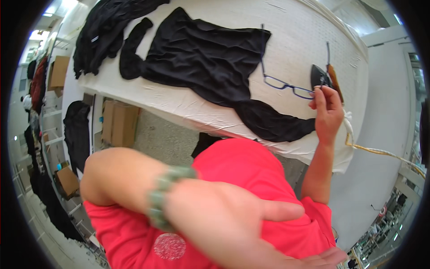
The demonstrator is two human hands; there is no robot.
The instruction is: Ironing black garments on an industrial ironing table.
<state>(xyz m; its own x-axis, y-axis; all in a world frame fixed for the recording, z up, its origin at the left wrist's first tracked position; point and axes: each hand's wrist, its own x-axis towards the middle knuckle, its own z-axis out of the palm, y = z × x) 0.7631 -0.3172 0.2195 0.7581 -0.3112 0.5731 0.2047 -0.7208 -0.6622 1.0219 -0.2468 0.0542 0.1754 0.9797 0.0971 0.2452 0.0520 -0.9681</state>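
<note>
Over the right part of the table, my right hand (328, 110) pinches a pair of blue-framed eyeglasses (278, 83) by one corner of the frame, its temples unfolded and pointing away from me. Close in front of my red shirt, my left hand (224, 215) is blurred, with thumb and fingers stretched apart and nothing in it. A green bead bracelet (157, 199) circles that wrist. Just beyond my right hand stands an iron (319, 77) with a brown handle, partly hidden by the fingers. A black long-sleeved garment (206, 51) lies spread on the white-covered table (295, 54).
Another heap of black clothing (101, 36) lies at the table's far left. From the iron's side a yellowish cord (380, 151) runs off to the right. Cardboard boxes (120, 123) stand below the table's left part. More dark clothes (77, 134) hang at the left.
</note>
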